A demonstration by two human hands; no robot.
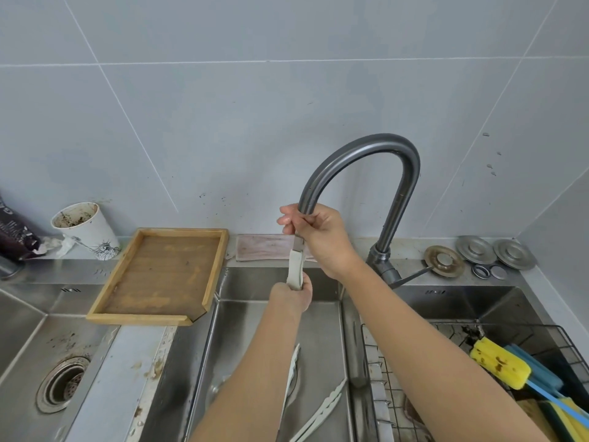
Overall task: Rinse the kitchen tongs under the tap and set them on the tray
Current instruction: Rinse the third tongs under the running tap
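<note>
A pair of tongs (295,266), cream with a metal upper part, stands upright over the middle sink basin (322,327), right below the spout of the grey arched tap (360,148). My left hand (294,295) grips its lower end. My right hand (320,237) pinches its metal upper end just in front of the spout's mouth. No stream of water shows. The wooden tray (220,266) sits to the left on the sink's ledge with nothing on it. Two more cream tongs (322,413) lie in the basin, partly hidden by my left forearm.
A dirty paper cup (84,229) and a dark bag (16,232) stand behind the tray. The left basin has a drain (62,384). A wire rack (414,378) at right holds yellow and blue sponges (500,365). Metal discs (475,250) lie beside the tap's lever (414,274).
</note>
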